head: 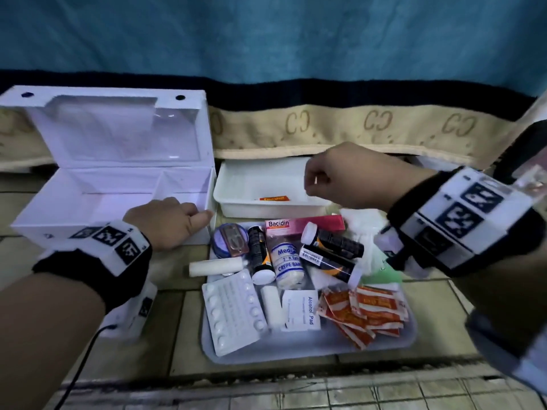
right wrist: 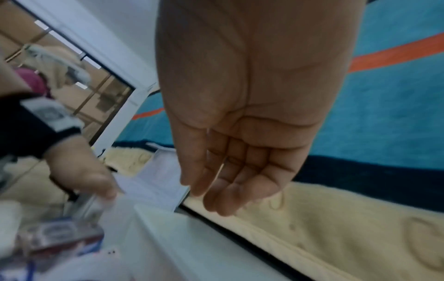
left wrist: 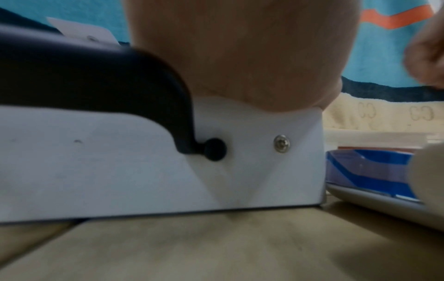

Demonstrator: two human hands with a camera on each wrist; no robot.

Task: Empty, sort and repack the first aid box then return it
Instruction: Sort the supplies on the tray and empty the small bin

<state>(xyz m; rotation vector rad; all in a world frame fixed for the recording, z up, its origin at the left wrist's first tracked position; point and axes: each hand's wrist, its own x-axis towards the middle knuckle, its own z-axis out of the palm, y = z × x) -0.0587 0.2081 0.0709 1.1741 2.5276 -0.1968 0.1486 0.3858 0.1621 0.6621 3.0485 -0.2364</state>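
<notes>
White and emptied, the first aid box [head: 97,199] sits lid-up on the tiled floor; the left hand [head: 168,221] grips its front rim, likely steadying it. Beside it, the right hand [right wrist: 245,121] hovers relaxed, holding nothing, over a small tray [head: 236,199] containing one sorted plaster [head: 273,198].

Left hand [head: 168,221] low, palm down, knuckles up, fingers bent, thumb pointing right. Left forearm runs in from lower left, wrist banded in black. Right hand [head: 349,176] raised, palm down, holding nothing; in the right wrist view its fingers [right wrist: 228,182] hang loose, lightly bent, close together. Right forearm enters from the right.
</notes>
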